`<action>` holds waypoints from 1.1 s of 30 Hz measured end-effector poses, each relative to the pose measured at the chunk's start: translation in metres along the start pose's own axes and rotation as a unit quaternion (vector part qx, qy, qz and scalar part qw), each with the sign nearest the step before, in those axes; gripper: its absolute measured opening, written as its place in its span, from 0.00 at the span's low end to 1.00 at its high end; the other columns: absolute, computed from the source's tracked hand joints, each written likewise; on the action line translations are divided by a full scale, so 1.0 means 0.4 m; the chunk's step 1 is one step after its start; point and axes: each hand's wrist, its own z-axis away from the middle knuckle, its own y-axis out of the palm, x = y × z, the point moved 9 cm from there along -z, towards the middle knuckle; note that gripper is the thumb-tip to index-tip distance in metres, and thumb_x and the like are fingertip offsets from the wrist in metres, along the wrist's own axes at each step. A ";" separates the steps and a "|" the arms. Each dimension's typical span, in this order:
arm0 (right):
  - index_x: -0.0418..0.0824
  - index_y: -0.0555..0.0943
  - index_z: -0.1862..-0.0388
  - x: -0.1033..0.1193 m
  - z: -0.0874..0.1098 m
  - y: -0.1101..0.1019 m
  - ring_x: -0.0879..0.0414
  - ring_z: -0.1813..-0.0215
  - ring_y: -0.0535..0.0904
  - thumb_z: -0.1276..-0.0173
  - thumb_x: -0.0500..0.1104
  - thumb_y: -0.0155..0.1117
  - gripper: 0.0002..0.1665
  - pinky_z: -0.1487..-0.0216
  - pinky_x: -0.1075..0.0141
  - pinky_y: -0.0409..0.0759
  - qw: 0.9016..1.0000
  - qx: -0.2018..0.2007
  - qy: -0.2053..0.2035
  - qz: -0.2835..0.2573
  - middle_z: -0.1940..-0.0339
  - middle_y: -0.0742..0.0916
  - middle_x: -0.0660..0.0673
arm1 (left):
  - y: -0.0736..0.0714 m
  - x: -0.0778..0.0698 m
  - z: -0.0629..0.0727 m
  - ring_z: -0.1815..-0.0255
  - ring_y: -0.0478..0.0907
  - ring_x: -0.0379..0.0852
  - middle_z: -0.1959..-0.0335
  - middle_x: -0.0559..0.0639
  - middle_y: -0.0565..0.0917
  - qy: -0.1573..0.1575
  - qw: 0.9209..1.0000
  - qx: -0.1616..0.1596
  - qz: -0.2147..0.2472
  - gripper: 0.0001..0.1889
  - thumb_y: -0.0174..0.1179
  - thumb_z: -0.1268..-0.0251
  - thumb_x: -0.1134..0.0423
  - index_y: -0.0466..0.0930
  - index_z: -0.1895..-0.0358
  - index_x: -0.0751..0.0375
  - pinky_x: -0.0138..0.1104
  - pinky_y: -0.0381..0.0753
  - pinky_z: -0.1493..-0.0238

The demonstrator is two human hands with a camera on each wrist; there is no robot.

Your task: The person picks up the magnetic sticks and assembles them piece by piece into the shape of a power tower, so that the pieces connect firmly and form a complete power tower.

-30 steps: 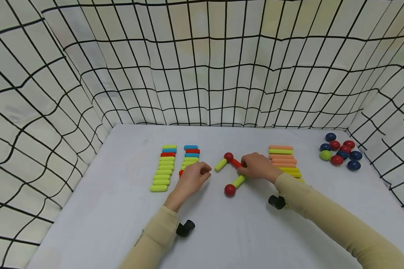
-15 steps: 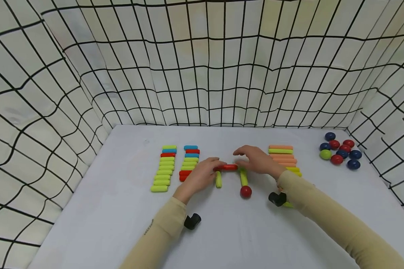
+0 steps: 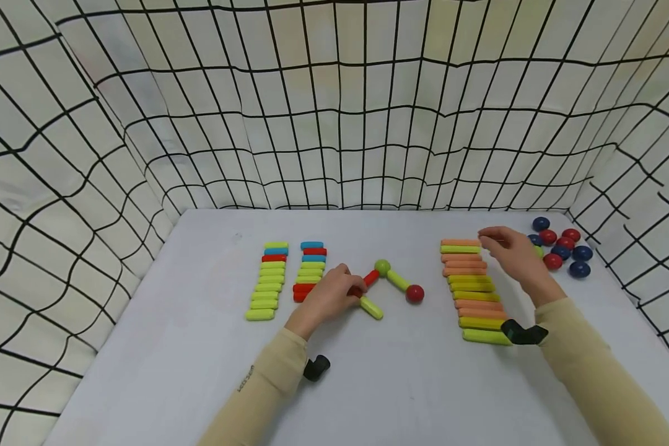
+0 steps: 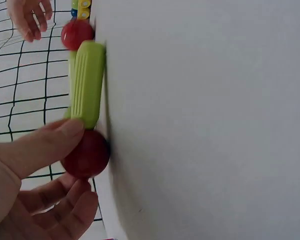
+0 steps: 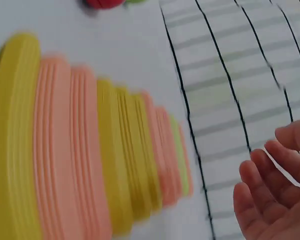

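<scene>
Head view: chain of plastic-looking rods + balls on white tabletop (image 3: pixel 401 384), lying betw. the 2 hands: right at L hand (image 3: pixel 327 297), well apart from R hand (image 3: pixel 510 254). Parts seen: light-green round ball (image 3: pixel 382 267) at far corner; short red rod (image 3: pixel 371 278) from there to L fingers; light-green ridged rod (image 3: pixel 398 280) from same ball twd near right, ending in glossy red ball (image 3: pixel 415 293); 2nd light-green rod (image 3: pixel 371 308) juts from L grip, other end free. L thumb + fingers pinch chain's left corner. R hand off to right, betw. col. of long peach, yellow + green ridged rods (image 3: pixel 471 287) and pile of dark-blue, red + green balls (image 3: pixel 562 252); fingers loosely bent, holding nothing, tips just beside col.'s far end. Left of L hand: outer col. of short green, blue + red rods (image 3: pixel 264 287), inner col. of same colours (image 3: pixel 311 272). Black cord net (image 3: pixel 339 64) behind.

L wrist view: thumb + fingers round dark-red glossy ball (image 4: pixel 86 156), i.e. chain's left corner. 2nd light-green rod sticks straight out of it; glossy red ball beyond.

R wrist view, blurry: R fingers curved, thumb apart, nothing in grasp; long rods side by side, hand not touching them. Cut-off red round thing (image 5: pixel 105 2) at top; can't tell if part of chain.
</scene>
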 end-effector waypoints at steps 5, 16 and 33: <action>0.37 0.64 0.27 -0.148 0.019 -0.091 0.42 0.38 0.71 0.24 0.62 0.43 0.39 0.38 0.56 0.76 0.994 -0.066 0.080 -0.046 0.35 0.73 0.33 | 0.001 0.005 -0.004 0.62 0.70 0.45 0.65 0.50 0.73 -0.024 0.999 -0.027 -0.005 0.09 0.68 0.39 0.64 0.86 0.55 0.56 0.32 0.74 0.62; 0.36 0.64 0.27 -0.224 0.060 -0.123 0.47 0.46 0.72 0.24 0.62 0.43 0.38 0.56 0.69 0.73 0.991 -0.080 0.103 -0.038 0.39 0.74 0.36 | 0.041 -0.024 -0.006 0.62 0.71 0.45 0.64 0.50 0.73 -0.058 0.997 0.025 0.035 0.11 0.66 0.36 0.58 0.82 0.53 0.56 0.32 0.75 0.63; 0.38 0.72 0.33 0.156 0.212 0.354 0.57 0.67 0.79 0.27 0.49 0.58 0.27 0.65 0.66 0.79 0.950 0.272 -0.147 0.050 0.67 0.85 0.50 | 0.051 -0.035 -0.103 0.54 0.75 0.48 0.50 0.54 0.81 -0.087 0.996 0.013 0.018 0.18 0.60 0.30 0.61 0.77 0.40 0.60 0.38 0.79 0.50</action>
